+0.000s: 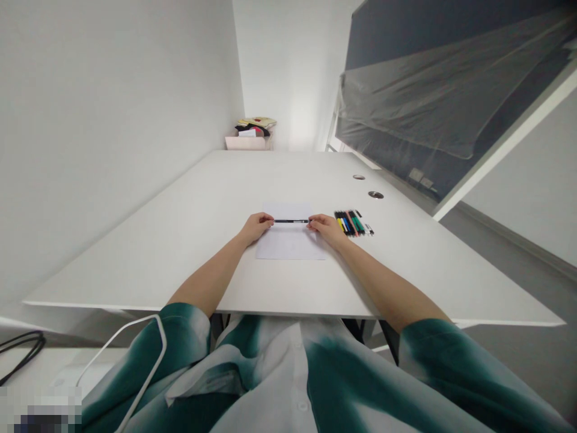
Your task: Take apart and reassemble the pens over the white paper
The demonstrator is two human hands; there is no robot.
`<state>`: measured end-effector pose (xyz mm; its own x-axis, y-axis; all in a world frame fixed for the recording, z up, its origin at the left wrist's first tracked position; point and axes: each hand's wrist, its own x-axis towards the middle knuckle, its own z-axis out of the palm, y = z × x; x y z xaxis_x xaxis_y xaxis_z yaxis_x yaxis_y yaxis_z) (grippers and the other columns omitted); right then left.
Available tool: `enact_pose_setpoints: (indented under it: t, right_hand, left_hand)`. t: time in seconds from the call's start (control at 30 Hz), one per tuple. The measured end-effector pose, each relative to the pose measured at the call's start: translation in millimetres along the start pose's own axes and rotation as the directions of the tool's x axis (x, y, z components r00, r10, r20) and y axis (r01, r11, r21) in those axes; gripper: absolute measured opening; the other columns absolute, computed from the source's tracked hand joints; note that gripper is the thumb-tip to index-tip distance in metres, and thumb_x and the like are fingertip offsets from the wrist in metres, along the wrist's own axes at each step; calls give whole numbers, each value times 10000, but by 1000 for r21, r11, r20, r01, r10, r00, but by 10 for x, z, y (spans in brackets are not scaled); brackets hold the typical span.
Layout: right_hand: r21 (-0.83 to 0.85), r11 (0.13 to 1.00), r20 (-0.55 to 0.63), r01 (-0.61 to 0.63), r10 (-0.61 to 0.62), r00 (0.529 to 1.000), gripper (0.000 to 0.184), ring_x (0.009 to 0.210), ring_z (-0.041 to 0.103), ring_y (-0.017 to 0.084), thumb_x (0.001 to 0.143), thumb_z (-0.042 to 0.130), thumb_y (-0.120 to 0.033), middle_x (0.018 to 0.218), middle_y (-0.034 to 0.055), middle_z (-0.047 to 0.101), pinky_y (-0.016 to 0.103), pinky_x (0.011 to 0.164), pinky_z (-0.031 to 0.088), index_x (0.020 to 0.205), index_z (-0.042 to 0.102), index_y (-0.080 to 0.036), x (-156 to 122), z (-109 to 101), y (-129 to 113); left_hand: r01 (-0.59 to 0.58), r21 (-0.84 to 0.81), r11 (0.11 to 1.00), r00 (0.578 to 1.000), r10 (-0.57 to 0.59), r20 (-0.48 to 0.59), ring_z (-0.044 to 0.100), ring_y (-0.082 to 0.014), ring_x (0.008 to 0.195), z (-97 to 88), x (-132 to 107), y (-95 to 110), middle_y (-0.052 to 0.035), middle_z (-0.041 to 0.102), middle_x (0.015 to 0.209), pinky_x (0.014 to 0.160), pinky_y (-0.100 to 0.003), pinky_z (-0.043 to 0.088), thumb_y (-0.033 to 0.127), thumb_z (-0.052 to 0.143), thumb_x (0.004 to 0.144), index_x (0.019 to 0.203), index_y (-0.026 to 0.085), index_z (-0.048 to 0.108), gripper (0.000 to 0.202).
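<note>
A slim black pen point(291, 221) lies level between my hands, above a white sheet of paper point(288, 245). My left hand point(258, 227) pinches its left end, and my right hand point(325, 227) pinches its right end. Part of the right end is covered by my fingers. Just right of my right hand, a row of pens and markers point(354, 222) in black, yellow, blue, green and pink lies on the white table point(180, 246).
Two round metal grommets point(375, 195) sit in the tabletop at the right. At the far end stands a pale pink box point(246, 143) with items piled on it. A dark panel under plastic film point(415, 102) rises along the right. A white cable point(160, 337) hangs near my left sleeve.
</note>
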<state>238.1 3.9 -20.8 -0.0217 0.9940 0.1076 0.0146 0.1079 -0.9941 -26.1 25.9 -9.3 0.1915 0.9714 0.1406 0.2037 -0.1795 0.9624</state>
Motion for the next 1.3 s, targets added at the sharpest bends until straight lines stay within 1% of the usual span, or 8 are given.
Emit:
enact_pose_setpoints:
  t: [0.27,0.43,0.57,0.67,0.8,1.0,1.13,1.3]
  right_hand:
    - [1,1000,20,19,-19,1000,296,706,658,157,644,785,-333,736,38,721,351,797,532,867,663,-182,-4,-7,8]
    - [-14,1000,29,24,-24,999,325,723,651,159,611,768,-323,734,25,711,319,760,509,880,651,-184,-11,2,0]
    - [-123,989,34,78,-74,997,317,678,619,143,639,722,-320,705,-13,671,292,719,493,914,650,-179,-11,8,4]
    - [-269,956,30,118,-114,993,299,670,610,143,700,661,-305,748,-5,669,288,702,487,967,658,-171,-32,27,-5]
    - [-491,852,75,185,-170,983,296,756,617,160,760,614,-264,950,53,704,311,769,492,1035,672,-173,-80,67,-53]
    - [-736,582,206,346,-295,933,282,1008,591,228,862,511,-238,1068,115,696,350,943,426,1067,686,-156,-130,110,-152]
    - [-799,488,244,352,-272,931,342,1023,597,223,908,425,-215,1118,132,687,314,933,417,1145,655,-122,-184,160,-230]
    - [-873,374,247,312,-212,945,355,1018,614,216,954,349,-229,1091,98,707,279,870,408,1094,672,-176,-290,241,-361]
  left_hand:
    - [-57,15,998,998,57,8,521,-123,641,-21,12,-35,-1,618,700,646,-282,401,311,741,633,843,148,680,273]
    - [-85,88,992,996,86,-1,563,-154,710,-19,1,-8,-34,664,767,723,-316,448,352,722,653,860,149,698,291]
    - [-143,186,972,989,150,-21,590,-178,773,10,-30,75,-57,694,826,782,-335,472,334,683,692,854,154,698,243]
    - [-175,225,958,983,182,-13,605,-181,800,45,-66,137,-65,700,861,798,-335,480,302,651,734,869,153,695,206]
    - [-196,271,942,979,203,5,609,-176,799,113,-107,177,-64,698,875,787,-318,480,288,621,776,881,157,687,181]
    - [-231,343,910,972,231,41,593,-177,805,186,-144,213,-59,687,879,776,-308,466,294,560,830,882,164,664,174]
    - [-251,389,886,967,244,67,555,-163,777,190,-175,234,-40,657,857,757,-291,440,306,496,877,886,172,617,181]
    - [-299,430,852,953,293,82,504,-163,730,200,-223,262,-11,571,755,737,-292,396,336,391,934,828,199,539,228]
